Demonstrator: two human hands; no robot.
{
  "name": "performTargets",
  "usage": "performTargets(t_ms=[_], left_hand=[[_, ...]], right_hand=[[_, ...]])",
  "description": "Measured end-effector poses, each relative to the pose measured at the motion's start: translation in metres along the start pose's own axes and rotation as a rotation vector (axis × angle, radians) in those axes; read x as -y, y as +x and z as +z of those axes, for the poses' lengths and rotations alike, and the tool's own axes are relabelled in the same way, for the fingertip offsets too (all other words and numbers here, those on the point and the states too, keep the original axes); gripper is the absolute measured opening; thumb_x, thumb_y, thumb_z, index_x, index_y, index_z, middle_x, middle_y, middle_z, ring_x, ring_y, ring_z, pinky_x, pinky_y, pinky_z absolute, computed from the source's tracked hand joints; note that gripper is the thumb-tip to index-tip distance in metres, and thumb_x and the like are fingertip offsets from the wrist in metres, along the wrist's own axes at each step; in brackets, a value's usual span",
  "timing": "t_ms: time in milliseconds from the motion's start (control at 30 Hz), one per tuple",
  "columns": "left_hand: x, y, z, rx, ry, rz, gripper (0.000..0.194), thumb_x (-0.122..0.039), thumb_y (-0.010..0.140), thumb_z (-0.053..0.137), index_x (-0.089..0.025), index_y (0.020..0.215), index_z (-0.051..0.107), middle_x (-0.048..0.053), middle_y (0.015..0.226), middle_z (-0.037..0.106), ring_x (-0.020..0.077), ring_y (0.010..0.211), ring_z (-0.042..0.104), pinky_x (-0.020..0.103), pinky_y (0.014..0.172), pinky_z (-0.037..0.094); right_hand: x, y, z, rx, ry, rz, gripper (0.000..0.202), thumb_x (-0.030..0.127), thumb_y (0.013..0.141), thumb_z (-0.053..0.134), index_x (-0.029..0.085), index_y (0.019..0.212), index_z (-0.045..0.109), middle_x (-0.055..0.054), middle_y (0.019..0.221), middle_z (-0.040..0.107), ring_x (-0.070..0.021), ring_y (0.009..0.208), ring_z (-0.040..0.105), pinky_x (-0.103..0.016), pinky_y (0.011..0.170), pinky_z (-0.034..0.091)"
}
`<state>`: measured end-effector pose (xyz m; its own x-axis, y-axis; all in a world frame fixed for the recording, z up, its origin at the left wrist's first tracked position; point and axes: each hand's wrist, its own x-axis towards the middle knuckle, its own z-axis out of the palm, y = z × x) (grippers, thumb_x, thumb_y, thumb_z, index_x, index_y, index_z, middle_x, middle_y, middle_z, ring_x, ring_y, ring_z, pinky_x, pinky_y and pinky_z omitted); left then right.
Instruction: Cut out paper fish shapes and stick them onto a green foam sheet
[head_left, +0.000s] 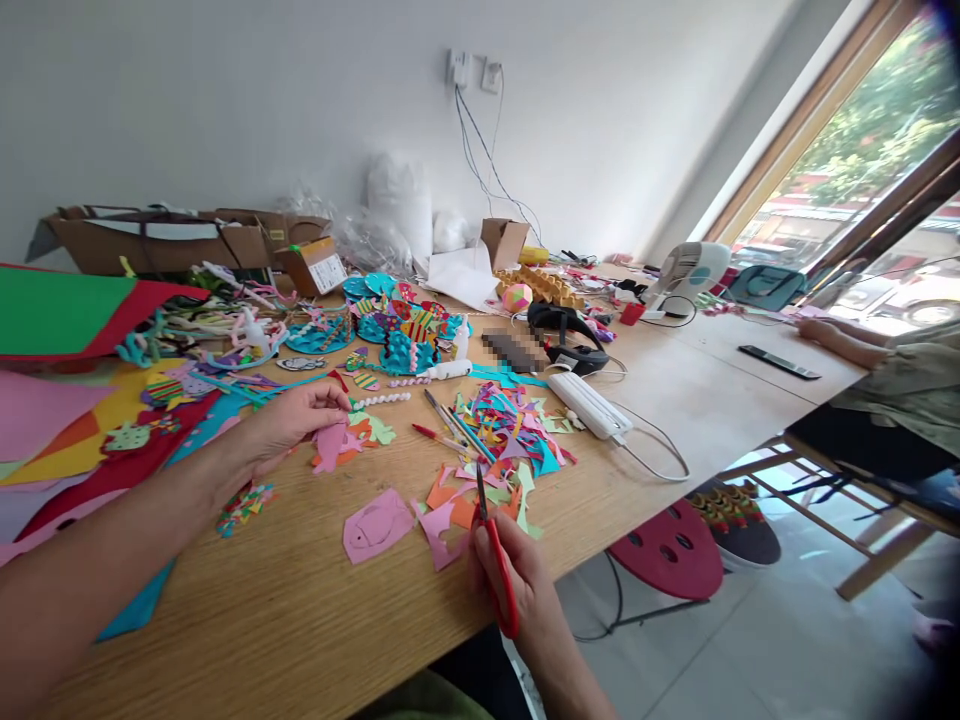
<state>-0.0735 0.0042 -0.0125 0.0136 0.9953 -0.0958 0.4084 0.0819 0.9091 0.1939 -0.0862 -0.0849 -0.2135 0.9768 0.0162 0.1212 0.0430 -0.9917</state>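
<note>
My right hand [517, 580] holds red-handled scissors [504, 585] near the table's front edge, with the blades pointing away from me. Over a small pile of cut shapes, my left hand [319, 408] has its fingers pressed together at a pink paper cutout [330, 446]. Orange and green pieces lie under and beside that cutout. Between my hands, a pink paper piece [377, 525] with a fish outline drawn on it lies flat. Pink and orange scraps [442, 520] are just left of the scissors.
Colourful scraps [510, 425], pens [469, 435] and a white power strip [590, 405] lie mid-table. Coloured sheets [67, 420] cover the left side. Cardboard boxes [165, 245] stand by the wall. Another person's arm [844, 340] rests at the far right, near a red stool [667, 550].
</note>
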Motion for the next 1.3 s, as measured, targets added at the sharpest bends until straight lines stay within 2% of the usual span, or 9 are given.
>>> performTargets(t_ms=[233, 333, 433, 533, 633, 800, 933, 1167, 1300], left_hand=[[0.024, 0.024, 0.011, -0.079, 0.243, 0.129, 0.011, -0.03, 0.063, 0.054, -0.021, 0.068, 0.05, -0.001, 0.062, 0.054, 0.0187, 0.061, 0.056, 0.029, 0.056, 0.045], [0.023, 0.025, 0.009, -0.083, 0.43, 0.234, 0.003, -0.023, 0.062, 0.055, -0.022, 0.063, 0.054, 0.004, 0.073, 0.06, 0.0271, 0.086, 0.057, 0.038, 0.078, 0.045], [0.013, 0.011, 0.01, -0.057, 0.577, 0.34, 0.007, -0.02, 0.067, 0.053, -0.021, 0.07, 0.06, 0.01, 0.095, 0.063, 0.0319, 0.109, 0.049, 0.044, 0.097, 0.034], [0.004, -0.015, 0.025, 0.079, 0.668, 0.38, 0.014, -0.023, 0.075, 0.05, -0.021, 0.075, 0.063, 0.009, 0.089, 0.066, 0.0284, 0.091, 0.057, 0.041, 0.085, 0.041], [0.005, -0.04, 0.051, 0.229, 0.702, 0.398, 0.016, -0.024, 0.077, 0.051, -0.022, 0.066, 0.062, 0.003, 0.069, 0.064, 0.0202, 0.067, 0.058, 0.03, 0.065, 0.044], [0.028, -0.048, 0.082, 0.158, 0.66, 0.452, 0.025, -0.022, 0.086, 0.039, -0.02, 0.076, 0.061, 0.008, 0.082, 0.065, 0.0231, 0.08, 0.058, 0.035, 0.075, 0.046], [0.044, -0.041, 0.085, 0.073, 0.585, 0.472, 0.023, -0.016, 0.087, 0.037, -0.021, 0.081, 0.059, 0.008, 0.086, 0.064, 0.0223, 0.085, 0.058, 0.036, 0.081, 0.046], [0.053, -0.037, 0.08, 0.082, 0.523, 0.481, 0.021, -0.009, 0.081, 0.04, -0.02, 0.078, 0.059, 0.005, 0.08, 0.065, 0.0195, 0.078, 0.061, 0.03, 0.072, 0.048], [0.058, -0.033, 0.082, 0.082, 0.51, 0.5, 0.029, -0.002, 0.073, 0.036, -0.019, 0.078, 0.059, 0.005, 0.078, 0.065, 0.0181, 0.076, 0.061, 0.027, 0.069, 0.048]], right_hand=[[0.003, 0.0, -0.002, 0.025, -0.038, 0.016, 0.054, 0.07, 0.083, 0.041, 0.02, 0.062, 0.042, 0.003, 0.05, 0.045, -0.0107, 0.047, 0.04, -0.024, 0.047, 0.03], [0.006, -0.001, -0.003, 0.034, -0.021, 0.01, 0.055, 0.071, 0.081, 0.044, 0.021, 0.06, 0.041, 0.003, 0.05, 0.046, -0.0109, 0.047, 0.04, -0.024, 0.047, 0.031], [0.005, -0.001, -0.004, 0.033, 0.011, -0.008, 0.054, 0.071, 0.081, 0.044, 0.021, 0.06, 0.04, 0.003, 0.049, 0.044, -0.0109, 0.046, 0.039, -0.024, 0.046, 0.03], [0.001, -0.001, -0.003, 0.028, -0.006, -0.029, 0.052, 0.068, 0.083, 0.043, 0.021, 0.062, 0.039, 0.003, 0.05, 0.044, -0.0108, 0.047, 0.038, -0.024, 0.046, 0.029], [-0.003, -0.004, -0.003, 0.051, -0.067, -0.04, 0.046, 0.062, 0.087, 0.042, 0.021, 0.064, 0.039, 0.004, 0.053, 0.042, -0.0106, 0.048, 0.036, -0.024, 0.046, 0.027], [-0.004, -0.006, -0.001, 0.079, -0.196, -0.117, 0.037, 0.045, 0.088, 0.049, 0.021, 0.063, 0.035, 0.006, 0.056, 0.033, -0.01, 0.053, 0.029, -0.023, 0.048, 0.023], [-0.002, -0.006, 0.0, 0.084, -0.251, -0.127, 0.036, 0.044, 0.088, 0.046, 0.021, 0.063, 0.034, 0.006, 0.057, 0.032, -0.0104, 0.054, 0.028, -0.023, 0.049, 0.022], [-0.017, 0.0, -0.002, 0.18, -0.262, -0.178, 0.037, 0.049, 0.089, 0.04, 0.02, 0.066, 0.036, 0.005, 0.058, 0.031, -0.0101, 0.054, 0.029, -0.023, 0.049, 0.022], [-0.032, 0.001, -0.002, 0.075, -0.284, -0.126, 0.038, 0.049, 0.082, 0.052, 0.019, 0.061, 0.041, 0.006, 0.054, 0.028, -0.0092, 0.051, 0.027, -0.023, 0.047, 0.021]])
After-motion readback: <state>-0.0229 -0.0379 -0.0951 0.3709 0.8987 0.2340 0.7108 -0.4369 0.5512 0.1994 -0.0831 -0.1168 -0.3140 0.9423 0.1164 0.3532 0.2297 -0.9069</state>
